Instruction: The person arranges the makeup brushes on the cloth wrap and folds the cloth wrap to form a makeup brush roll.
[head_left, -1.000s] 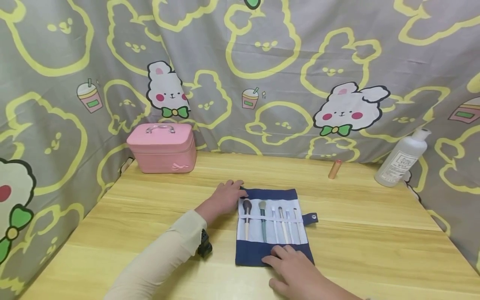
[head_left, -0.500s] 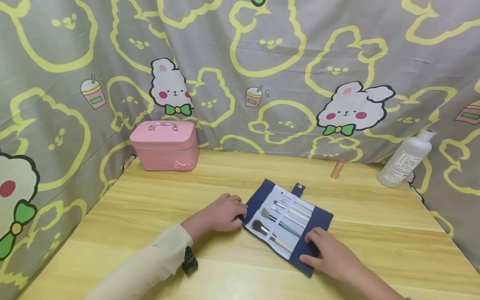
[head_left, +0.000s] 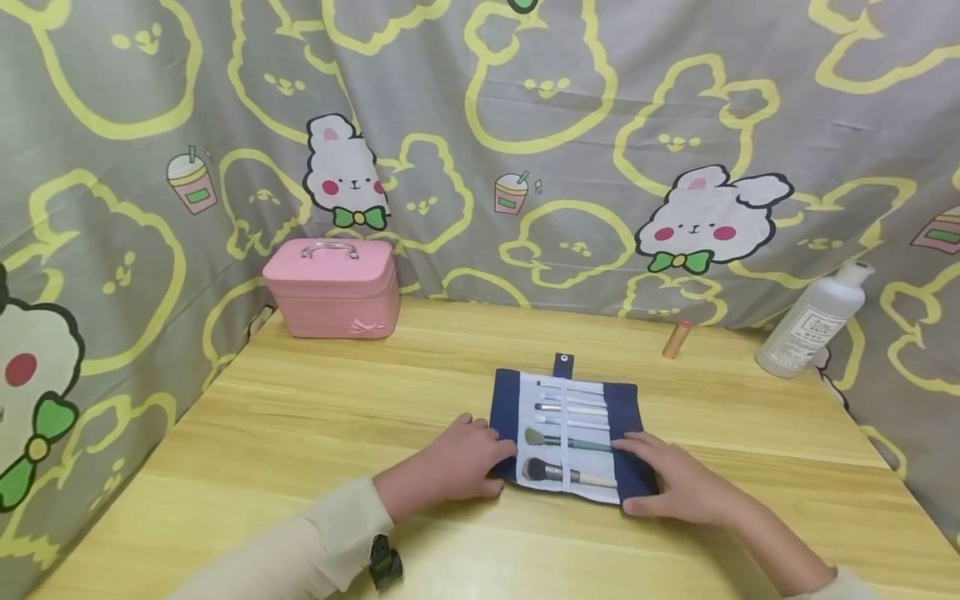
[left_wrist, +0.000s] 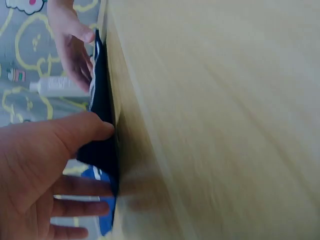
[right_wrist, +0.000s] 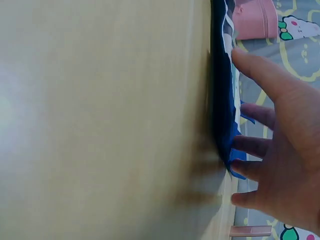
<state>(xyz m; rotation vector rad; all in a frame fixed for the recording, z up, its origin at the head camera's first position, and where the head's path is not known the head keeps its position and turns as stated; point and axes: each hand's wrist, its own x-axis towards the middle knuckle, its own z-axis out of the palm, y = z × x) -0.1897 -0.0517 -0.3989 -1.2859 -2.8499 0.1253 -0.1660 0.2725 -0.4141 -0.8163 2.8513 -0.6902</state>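
A navy makeup brush roll (head_left: 506, 404) lies unrolled on the table, its snap strap (head_left: 563, 365) pointing to the back. Across its pale lining, an elastic band holds several makeup brushes, among them a large dark-bristled brush (head_left: 542, 470) nearest the front and a green-handled brush (head_left: 573, 442). My left hand (head_left: 461, 461) rests its fingers and thumb at the roll's left edge. At the opposite edge my right hand (head_left: 686, 482) touches the navy flap, thumb toward the front corner. Both wrist views show fairly straight, spread fingers against the cloth (left_wrist: 97, 150).
A pink vanity case (head_left: 333, 292) with a metal handle stands at the back left. Toward the back right are a small orange tube (head_left: 677, 340) with a red end and a white bottle (head_left: 812, 321). A patterned curtain (head_left: 555, 108) hangs behind the wooden table (head_left: 285, 425).
The brush roll has turned counterclockwise, so its strap went from pointing right to pointing back and the brushes now lie sideways. My hands moved with it to its left and right edges.
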